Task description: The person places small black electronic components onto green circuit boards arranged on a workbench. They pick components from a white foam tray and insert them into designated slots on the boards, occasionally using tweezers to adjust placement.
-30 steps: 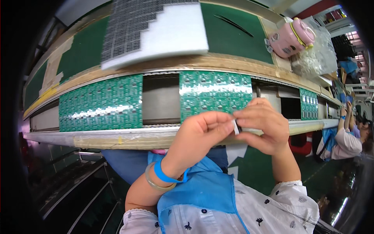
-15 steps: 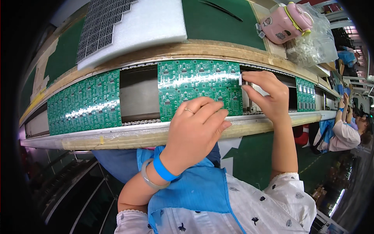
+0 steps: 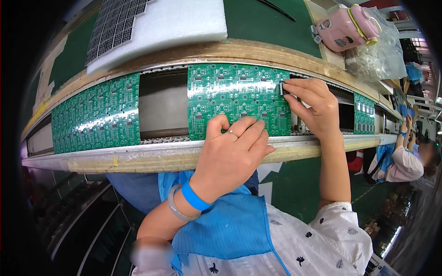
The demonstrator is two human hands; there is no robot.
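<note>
Since the earlier frames, both hands had dropped from chest height onto the middle green circuit panel (image 3: pixel 239 99), which had travelled a little toward 3 o'clock along the line.

Conveyor line (image 3: pixel 184 154): long, curved by the lens, running from 9 to 3 o'clock, with a pale front rail and a wooden back edge.

Workbench surface (image 3: pixel 267 20): green, at 12 o'clock beyond the conveyor.

White foam sheet (image 3: pixel 184 20): lay on the bench at 11 o'clock, its left part carrying a dark gridded tray (image 3: pixel 113 27).

Left green circuit panel (image 3: pixel 96 115): on the conveyor at 9 o'clock, apart from the middle panel by a bare gap of belt.

Middle green circuit panel: on the conveyor at centre, under both hands.

Clear plastic bag (image 3: pixel 382 55): at 2 o'clock on the bench, just beside a pink pouch (image 3: pixel 347 27).

Third green panel (image 3: pixel 366 115): at 3 o'clock, mostly cut off by the rim.

Left hand (image 3: pixel 232 154): fingers loosely curled together, fingertips pressed on the near edge of the middle panel; blue wristband (image 3: pixel 193 198) and a clear bangle at the wrist.

Right hand (image 3: pixel 313 106): thumb and forefinger pinched together on a small pale component (image 3: pixel 282 88) at the panel's 3 o'clock edge.

Another person (image 3: pixel 405 158): seated at 3 o'clock, farther down the line.
</note>
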